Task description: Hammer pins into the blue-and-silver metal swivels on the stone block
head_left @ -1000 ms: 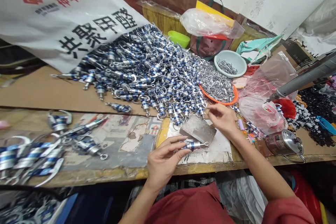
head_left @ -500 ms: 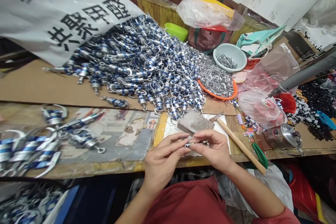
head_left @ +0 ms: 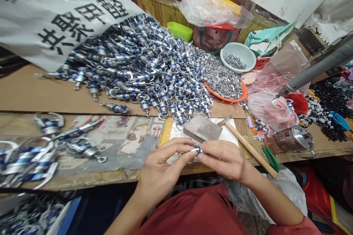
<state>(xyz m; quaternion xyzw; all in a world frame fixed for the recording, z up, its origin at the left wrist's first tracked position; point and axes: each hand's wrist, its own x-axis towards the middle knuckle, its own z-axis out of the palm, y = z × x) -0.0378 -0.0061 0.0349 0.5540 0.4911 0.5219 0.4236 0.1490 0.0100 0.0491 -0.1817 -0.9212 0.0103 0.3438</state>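
Between the fingertips of both hands is a small blue-and-silver metal piece (head_left: 198,150), mostly hidden by the fingers. My left hand (head_left: 165,163) pinches its curved silver end with thumb and forefinger. My right hand (head_left: 223,158) is closed around its other end. Just beyond the fingers, a grey metal block (head_left: 202,127) rests on a white sheet at the bench edge. A hammer with a wooden handle (head_left: 249,148) lies to the right of my right hand. A large heap of similar blue-and-silver metal pieces (head_left: 154,66) spreads behind the block.
Small metal pins fill an orange tray (head_left: 242,95) and a pale blue bowl (head_left: 249,58). A grey power screwdriver (head_left: 314,69) slants in from the right, above plastic bags. A lidded metal mug (head_left: 293,139) stands near the right edge. More metal pieces (head_left: 46,158) lie at left.
My right hand has turned inward and its fingers have closed over the piece. A curved silver end now shows between the hands. The view has shifted slightly.
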